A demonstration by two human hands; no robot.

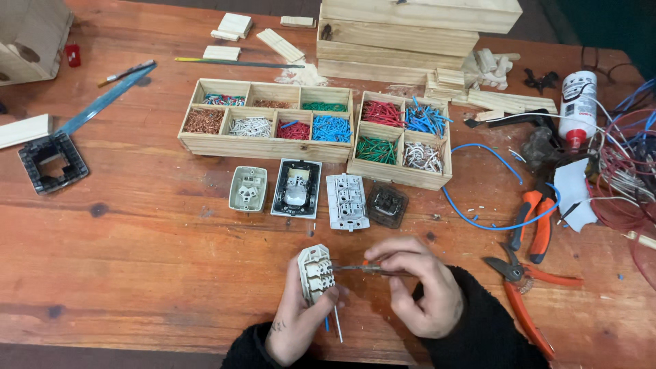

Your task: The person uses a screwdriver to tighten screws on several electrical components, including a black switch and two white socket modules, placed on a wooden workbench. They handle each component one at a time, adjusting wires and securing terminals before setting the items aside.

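Note:
My left hand [297,321] holds a small white switch module [315,272] upright near the table's front edge, with short blue and white wire ends [335,321] hanging below it. In my right hand [417,287] is a thin screwdriver [355,269], its tip pressed sideways into the module. Just beyond lie four more switch parts in a row: a white one [247,188], a black-framed one [296,188], a white multi-switch block [346,201] and a dark square one [387,204].
Two wooden compartment trays [266,145] [400,174] hold sorted coloured wire bits. Orange-handled pliers [533,222] and cutters [523,287], a blue wire loop [478,222], a wire tangle [629,184] and a white spray can [578,106] lie right. A black frame [52,162] sits left; wood planks [410,34] behind.

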